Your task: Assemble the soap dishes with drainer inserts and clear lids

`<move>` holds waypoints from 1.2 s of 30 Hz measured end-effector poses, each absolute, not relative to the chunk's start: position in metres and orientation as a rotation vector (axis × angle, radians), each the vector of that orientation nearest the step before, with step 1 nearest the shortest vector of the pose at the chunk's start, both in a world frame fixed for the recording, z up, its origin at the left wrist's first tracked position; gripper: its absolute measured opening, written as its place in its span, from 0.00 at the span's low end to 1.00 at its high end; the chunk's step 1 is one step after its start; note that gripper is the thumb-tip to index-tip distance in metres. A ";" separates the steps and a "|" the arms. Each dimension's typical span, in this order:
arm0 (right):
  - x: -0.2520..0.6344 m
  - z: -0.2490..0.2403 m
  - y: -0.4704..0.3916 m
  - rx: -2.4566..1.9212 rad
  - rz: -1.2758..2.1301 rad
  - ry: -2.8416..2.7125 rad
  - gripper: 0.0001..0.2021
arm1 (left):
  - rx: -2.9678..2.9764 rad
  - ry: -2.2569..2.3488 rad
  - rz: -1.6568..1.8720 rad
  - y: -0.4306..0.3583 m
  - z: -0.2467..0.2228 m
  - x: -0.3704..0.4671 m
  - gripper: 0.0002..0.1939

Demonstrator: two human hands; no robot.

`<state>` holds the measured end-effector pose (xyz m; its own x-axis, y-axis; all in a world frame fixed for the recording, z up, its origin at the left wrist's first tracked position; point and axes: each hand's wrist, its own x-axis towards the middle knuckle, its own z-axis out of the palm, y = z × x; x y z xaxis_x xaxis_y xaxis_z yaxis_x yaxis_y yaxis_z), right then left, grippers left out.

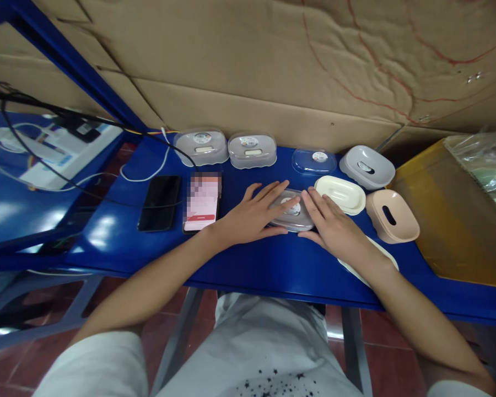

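Observation:
On the blue table a soap box with a clear lid point(294, 223) and a round label lies between my two hands. My left hand point(258, 215) reaches over its left side, fingers spread across the lid and thumb by the near edge. From the right, my right hand point(330, 223) touches the lid with outstretched fingers, its thumb apart near the front edge. The hands partly cover the box. Just beyond my right hand sits a cream ridged tray point(341, 194). Another pale flat piece point(386, 252) is partly hidden under my right wrist.
Two lidded boxes point(201, 148) point(252, 151) stand at the back, beside a loose clear lid point(314, 161). Grey point(372, 175) and peach point(400, 225) slotted containers are at right, near a carton point(458, 220). Two phones point(160, 201) point(202, 215), cables and a power strip point(72, 157) lie left.

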<state>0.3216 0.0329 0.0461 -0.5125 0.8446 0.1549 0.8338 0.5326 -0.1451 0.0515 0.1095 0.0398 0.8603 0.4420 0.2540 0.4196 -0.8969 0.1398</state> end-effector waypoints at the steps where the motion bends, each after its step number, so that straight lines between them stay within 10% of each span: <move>1: 0.322 0.045 0.033 -1.425 0.078 -2.558 0.54 | 2.958 0.689 0.425 0.109 0.040 0.052 0.38; 36: 0.397 0.065 0.047 -1.734 0.261 -2.450 0.27 | 2.941 1.178 0.567 0.119 0.055 0.034 0.29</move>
<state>0.3967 0.0469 0.0649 -0.3320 0.9432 0.0055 0.9210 0.3255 -0.2142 0.0339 0.1192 0.0552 0.6705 0.6542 0.3499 0.6814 -0.7296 0.0584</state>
